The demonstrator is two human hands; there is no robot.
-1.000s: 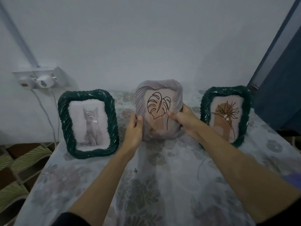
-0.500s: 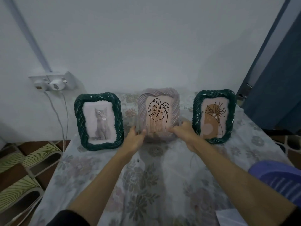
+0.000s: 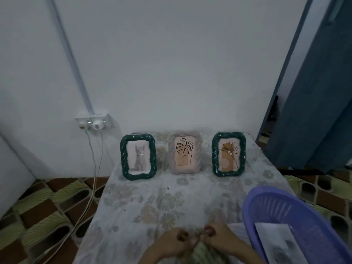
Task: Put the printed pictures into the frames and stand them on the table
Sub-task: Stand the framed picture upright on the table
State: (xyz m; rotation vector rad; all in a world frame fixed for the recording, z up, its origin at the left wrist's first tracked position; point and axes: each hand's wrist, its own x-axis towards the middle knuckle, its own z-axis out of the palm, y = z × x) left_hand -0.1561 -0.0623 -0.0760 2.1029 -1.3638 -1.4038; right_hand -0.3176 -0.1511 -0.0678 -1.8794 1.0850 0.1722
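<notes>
Three framed pictures stand upright in a row at the back of the table (image 3: 152,206). On the left is a dark green frame with a grey cat print (image 3: 138,156). The pale pink frame with a leaf line drawing (image 3: 184,153) stands in the middle, slightly blurred. A second dark green frame with a brown flower print (image 3: 229,154) is on the right. My left hand (image 3: 174,243) and my right hand (image 3: 219,239) lie close together at the table's near edge, far from the frames. Their fingers are loosely curled and hold nothing.
A purple plastic basket (image 3: 266,202) sits at the near right with a printed sheet (image 3: 280,244) inside; a white paper (image 3: 236,228) lies beside it. A wall socket (image 3: 93,123) with cables hangs left of the table. A blue door (image 3: 314,111) stands at the right.
Both hands let go of the pink frame and drew back to the near edge of the table. The frame stays standing between the green ones. The view pulled back and the basket came into sight.
</notes>
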